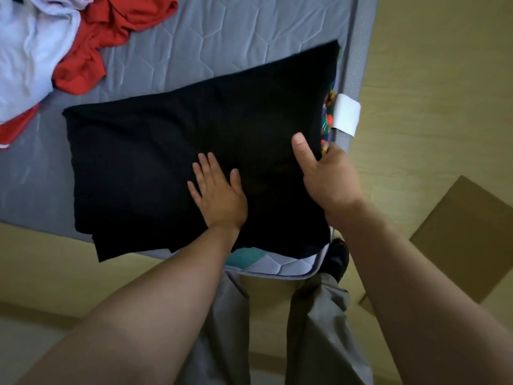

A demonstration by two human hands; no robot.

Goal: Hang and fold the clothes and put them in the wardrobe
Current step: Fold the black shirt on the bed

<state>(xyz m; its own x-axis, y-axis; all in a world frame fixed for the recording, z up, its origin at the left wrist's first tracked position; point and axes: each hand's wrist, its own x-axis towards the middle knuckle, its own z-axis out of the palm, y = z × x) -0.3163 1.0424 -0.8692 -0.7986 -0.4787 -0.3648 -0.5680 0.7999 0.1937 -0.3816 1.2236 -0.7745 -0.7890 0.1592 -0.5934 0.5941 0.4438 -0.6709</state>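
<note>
Head view, looking down: my folded black fabric garment (166,151) lies flat on the grey quilted mattress (222,37), at the corner nearest me. My left hand (219,193) presses on it, palm down, fingers straight and spread apart. My right hand (327,173) grips its right edge, thumb on top, the other 4 fingers tucked out of sight beneath. A multicoloured patterned cloth (327,107) peeks out under that edge. A crumpled red garment (111,31) and a pale white garment (27,51) lie together at the far left. A brown cardboard box (466,234) sits on the floor.
</note>
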